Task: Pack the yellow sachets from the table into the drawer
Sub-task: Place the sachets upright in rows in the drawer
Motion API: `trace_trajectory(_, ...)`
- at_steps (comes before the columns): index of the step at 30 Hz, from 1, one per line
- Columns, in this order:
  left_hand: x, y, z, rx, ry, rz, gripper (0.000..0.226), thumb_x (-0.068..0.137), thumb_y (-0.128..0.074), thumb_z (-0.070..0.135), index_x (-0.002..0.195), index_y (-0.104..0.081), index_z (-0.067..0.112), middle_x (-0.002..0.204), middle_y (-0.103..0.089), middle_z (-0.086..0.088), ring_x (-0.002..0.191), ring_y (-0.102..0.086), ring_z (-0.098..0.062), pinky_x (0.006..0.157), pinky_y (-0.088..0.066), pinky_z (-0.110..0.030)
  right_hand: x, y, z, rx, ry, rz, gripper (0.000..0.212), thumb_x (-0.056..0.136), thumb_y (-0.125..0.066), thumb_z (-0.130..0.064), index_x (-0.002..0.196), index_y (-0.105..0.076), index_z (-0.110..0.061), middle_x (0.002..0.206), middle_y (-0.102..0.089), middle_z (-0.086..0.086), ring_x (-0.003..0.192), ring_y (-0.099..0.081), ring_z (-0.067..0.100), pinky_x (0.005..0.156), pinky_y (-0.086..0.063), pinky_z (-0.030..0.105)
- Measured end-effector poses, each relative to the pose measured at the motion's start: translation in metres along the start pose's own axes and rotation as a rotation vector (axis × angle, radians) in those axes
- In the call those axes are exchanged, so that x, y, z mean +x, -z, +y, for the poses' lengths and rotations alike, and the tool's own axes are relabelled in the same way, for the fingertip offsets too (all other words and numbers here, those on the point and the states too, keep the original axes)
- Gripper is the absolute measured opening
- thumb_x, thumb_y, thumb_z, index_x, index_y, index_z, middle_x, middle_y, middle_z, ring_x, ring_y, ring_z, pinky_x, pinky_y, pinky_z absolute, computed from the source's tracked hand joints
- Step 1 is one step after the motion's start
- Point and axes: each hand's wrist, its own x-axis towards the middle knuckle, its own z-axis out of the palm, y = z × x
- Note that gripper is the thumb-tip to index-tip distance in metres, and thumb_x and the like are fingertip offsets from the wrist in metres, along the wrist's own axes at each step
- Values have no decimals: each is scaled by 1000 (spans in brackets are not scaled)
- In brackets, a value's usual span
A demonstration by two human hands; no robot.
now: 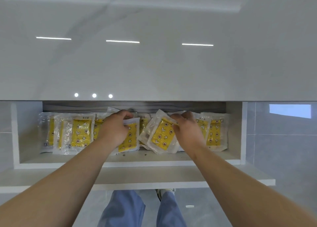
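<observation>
While standing open below the bench (154, 63), seen from above: drawer (137, 164) lined with a row of yellow sachets (75, 132) propped against its back wall, from drawer left to drawer right. Left grip (115, 129) curled over the top edge of the centre sachet (129, 139), clamped on it at mid-drawer. Right grip (187, 130) pinched on the tilted sachet (163, 135), just right of drawer centre, upper corner raised above the row. No sachets visible on the bench above the drawer; packing judged nearly complete. Hazards from here: if released while askew, tilted sachet liable to slide flat on the drawer floor or to topple neighbours, given glossy clear wrappers with little friction; if left standing proud at the drawer back, liable to catch under the bench edge on closing.
</observation>
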Motion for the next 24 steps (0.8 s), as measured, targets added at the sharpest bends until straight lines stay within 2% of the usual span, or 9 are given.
trace_trajectory(2, 1, 5, -2, 34, 4, 23, 33, 90, -52, 4, 117, -60, 21, 114, -62, 0, 93, -51, -16, 71, -36, -23, 1, -3, -4, 24, 0, -2, 40, 96, -43, -8, 133, -50, -23, 131, -48, 7, 112, -53, 26, 87, -47, 30)
trace_trajectory(7, 1, 13, -14, -330, 115, 73, 21, 91, -51, 8, 107, -61, 18, 104, -61, -6, 92, -56, -26, 73, -46, -34, 8, -5, -17, 38, -14, -59, 30, 98, -38, -14, 121, -55, -22, 117, -60, 8, 92, -62, 26, 71, -50, 29)
trace_trajectory(11, 5, 18, -23, -121, -14, 96, 27, 95, -45, 8, 113, -61, 20, 100, -57, 2, 84, -50, -18, 68, -35, -25, 12, -6, -22, -4, -18, -93, 22, 99, -34, -14, 114, -51, -18, 111, -60, 10, 82, -55, 22, 65, -45, 28)
trace_trajectory(15, 10, 22, -19, 14, -93, -25, 31, 98, -39, 16, 120, -58, 29, 86, -59, -1, 60, -49, -15, 55, -36, -23, 12, -4, -26, -8, -4, -147, 22, 100, -35, -14, 115, -50, -16, 115, -59, 10, 91, -54, 21, 73, -45, 28)
trace_trajectory(17, 11, 18, -12, 197, -157, -54, 37, 98, -39, 20, 132, -46, 33, 102, -58, -4, 86, -56, -20, 74, -44, -28, 10, 1, -28, 38, 8, -174, 20, 100, -36, -16, 113, -51, -16, 113, -61, 9, 87, -55, 20, 75, -50, 30)
trace_trajectory(19, 11, 9, -5, 413, -282, -16, 54, 95, -45, 23, 143, -25, 38, 140, -40, 0, 129, -35, -25, 106, -29, -41, 7, 5, -29, 102, 15, -204, 18, 100, -38, -17, 111, -53, -16, 112, -62, 8, 90, -58, 22, 77, -51, 31)
trace_trajectory(20, 10, 4, 0, 478, -351, -18, 62, 93, -48, 24, 145, -18, 39, 148, -29, 3, 137, -22, -25, 112, -18, -45, 5, 7, -29, 135, 16, -219, 17, 99, -40, -17, 110, -54, -16, 112, -62, 6, 94, -59, 22, 78, -49, 29)
trace_trajectory(22, 10, -5, 5, 554, -443, -94, 61, 91, -51, 26, 144, -23, 39, 153, -16, 9, 144, -6, -24, 116, -6, -49, 2, 10, -27, 186, 14, -244, 17, 98, -42, -16, 110, -55, -16, 113, -62, 4, 100, -58, 21, 80, -47, 28)
trace_trajectory(24, 10, -12, 6, 578, -431, -167, 49, 92, -51, 30, 138, -37, 36, 153, -21, 13, 146, -1, -17, 117, -5, -45, 1, 12, -23, 184, 6, -242, 17, 99, -41, -18, 111, -53, -17, 111, -62, 4, 94, -59, 21, 78, -47, 29)
